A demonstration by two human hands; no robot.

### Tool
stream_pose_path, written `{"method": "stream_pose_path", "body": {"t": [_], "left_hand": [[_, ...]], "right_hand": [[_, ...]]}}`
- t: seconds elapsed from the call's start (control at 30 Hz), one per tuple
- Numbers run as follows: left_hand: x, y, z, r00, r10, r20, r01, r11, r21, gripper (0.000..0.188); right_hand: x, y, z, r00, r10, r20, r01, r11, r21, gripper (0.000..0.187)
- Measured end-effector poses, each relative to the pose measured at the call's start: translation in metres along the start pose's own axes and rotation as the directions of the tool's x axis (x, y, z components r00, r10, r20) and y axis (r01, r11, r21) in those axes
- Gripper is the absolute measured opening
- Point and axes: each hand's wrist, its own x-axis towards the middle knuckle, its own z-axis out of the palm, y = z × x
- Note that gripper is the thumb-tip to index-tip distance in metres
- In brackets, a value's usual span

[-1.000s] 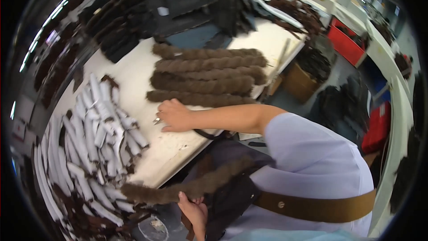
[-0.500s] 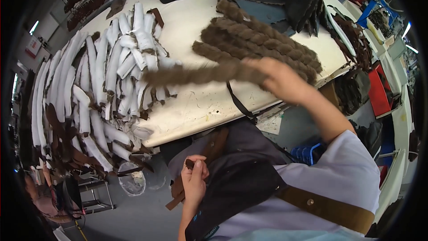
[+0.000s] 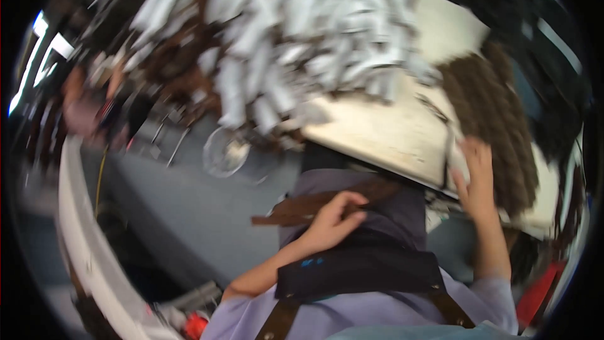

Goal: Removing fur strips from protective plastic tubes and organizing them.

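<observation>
My left hand (image 3: pixel 333 221) is over my lap, its fingers curled loosely toward the thumb. Blur hides what, if anything, is between them. Flat dark brown strips (image 3: pixel 292 209) lie across my lap, passing beneath this hand. My right hand (image 3: pixel 477 179) is at the table's front edge with thumb and fingers apart, and I see nothing held. Close to its fingertips a thin black strap (image 3: pixel 448 160) hangs over the edge. Just right of that hand, thick brown fur strips (image 3: pixel 487 119) lie side by side on the table. A dark, slender tool (image 3: pixel 433 108), blurred, rests left of the fur.
A large heap of white-backed rolled strips (image 3: pixel 314 31) covers the far left of the cream table (image 3: pixel 377 126). Dark brown pieces (image 3: pixel 182 66) hang at its left. A clear bin (image 3: pixel 226 151) stands on the floor below. Another person (image 3: pixel 94 101) sits at the far left.
My right hand has let go of a fur strip and come to the table edge. My left hand has moved over the lap strips. The view has swung left and blurred.
</observation>
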Motion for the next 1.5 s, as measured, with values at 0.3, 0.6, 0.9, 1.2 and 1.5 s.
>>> {"method": "stream_pose_path", "body": {"t": [0.3,0.6,0.9,1.2,1.5], "left_hand": [[-0.01,0.022,-0.004,0.984,-0.063,0.168,-0.01,0.916,0.401,0.061],[-0.078,0.003,-0.088,0.971,-0.195,-0.135,0.221,0.531,0.818,0.017],[-0.083,-0.033,-0.095,0.958,-0.172,-0.228,0.281,0.424,0.861,0.037],[-0.045,0.109,-0.071,0.918,0.365,-0.154,-0.386,0.912,-0.139,0.029],[0.019,0.199,-0.039,0.679,0.725,0.113,-0.349,0.454,-0.82,0.018]], "right_hand": [[-0.031,-0.098,0.107,0.958,-0.177,0.226,-0.065,0.634,0.77,0.007],[-0.105,-0.025,0.134,0.704,0.401,0.586,-0.686,0.167,0.708,0.005],[-0.09,0.019,0.199,0.902,0.37,0.223,-0.429,0.821,0.377,0.025],[-0.077,-0.038,0.146,0.879,0.295,0.374,-0.463,0.713,0.527,0.015],[-0.019,-0.092,0.113,0.956,-0.034,0.291,-0.179,0.718,0.672,0.013]]}}
